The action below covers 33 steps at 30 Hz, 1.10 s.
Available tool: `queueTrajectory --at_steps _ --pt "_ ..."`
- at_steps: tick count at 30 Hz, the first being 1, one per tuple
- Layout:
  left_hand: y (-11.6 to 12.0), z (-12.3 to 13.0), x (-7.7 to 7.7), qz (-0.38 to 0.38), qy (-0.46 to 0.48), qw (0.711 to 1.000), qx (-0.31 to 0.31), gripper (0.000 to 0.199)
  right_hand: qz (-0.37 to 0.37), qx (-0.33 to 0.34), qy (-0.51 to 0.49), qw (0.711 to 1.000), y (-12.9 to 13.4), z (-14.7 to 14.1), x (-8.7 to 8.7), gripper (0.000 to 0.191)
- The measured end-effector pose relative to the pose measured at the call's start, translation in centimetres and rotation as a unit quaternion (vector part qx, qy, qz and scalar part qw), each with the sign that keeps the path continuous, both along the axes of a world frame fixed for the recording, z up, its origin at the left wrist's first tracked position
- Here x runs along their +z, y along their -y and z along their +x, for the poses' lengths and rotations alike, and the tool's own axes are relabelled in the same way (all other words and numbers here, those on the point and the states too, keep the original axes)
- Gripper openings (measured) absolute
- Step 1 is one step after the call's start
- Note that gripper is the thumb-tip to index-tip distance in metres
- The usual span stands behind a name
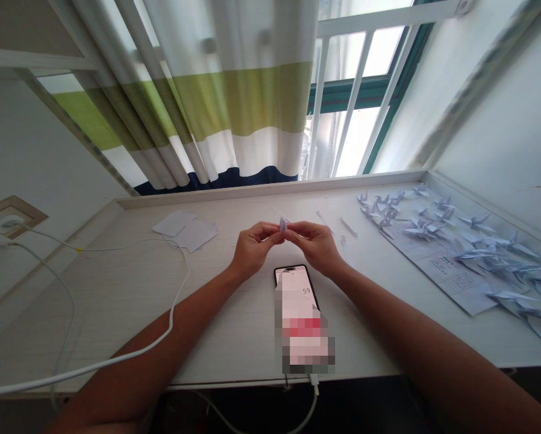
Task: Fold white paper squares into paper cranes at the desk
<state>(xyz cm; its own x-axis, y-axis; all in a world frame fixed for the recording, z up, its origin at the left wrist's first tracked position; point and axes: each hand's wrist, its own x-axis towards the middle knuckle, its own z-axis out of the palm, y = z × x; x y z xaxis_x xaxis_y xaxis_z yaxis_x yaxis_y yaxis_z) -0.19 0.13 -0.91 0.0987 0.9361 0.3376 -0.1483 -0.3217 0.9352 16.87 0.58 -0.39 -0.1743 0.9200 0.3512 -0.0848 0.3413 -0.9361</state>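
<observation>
Both hands meet over the middle of the white desk, pinching a small folded white paper (283, 225) between their fingertips. My left hand (255, 246) grips it from the left side, fingers closed. From the right, my right hand (314, 242) holds the same paper between thumb and fingers. Just below the hands, a phone (297, 301) lies face up on the desk, its screen partly blurred out. Its lit part shows the number 59. The exact folds of the held paper are too small to make out.
Square paper sheets (198, 233) lie left of my hands. Thin paper strips (349, 227) are on the right. Several folded paper cranes (426, 228) spread over a printed sheet (446, 274) and the desk's right side. A white cable (173, 319) crosses my left forearm.
</observation>
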Motion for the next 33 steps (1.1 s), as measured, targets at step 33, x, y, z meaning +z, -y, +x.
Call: queueTrajectory --at_steps 33 --pt "-0.3 0.1 -0.4 -0.014 -0.029 0.995 0.095 0.026 0.047 -0.052 0.021 0.997 0.5 -1.2 0.2 0.021"
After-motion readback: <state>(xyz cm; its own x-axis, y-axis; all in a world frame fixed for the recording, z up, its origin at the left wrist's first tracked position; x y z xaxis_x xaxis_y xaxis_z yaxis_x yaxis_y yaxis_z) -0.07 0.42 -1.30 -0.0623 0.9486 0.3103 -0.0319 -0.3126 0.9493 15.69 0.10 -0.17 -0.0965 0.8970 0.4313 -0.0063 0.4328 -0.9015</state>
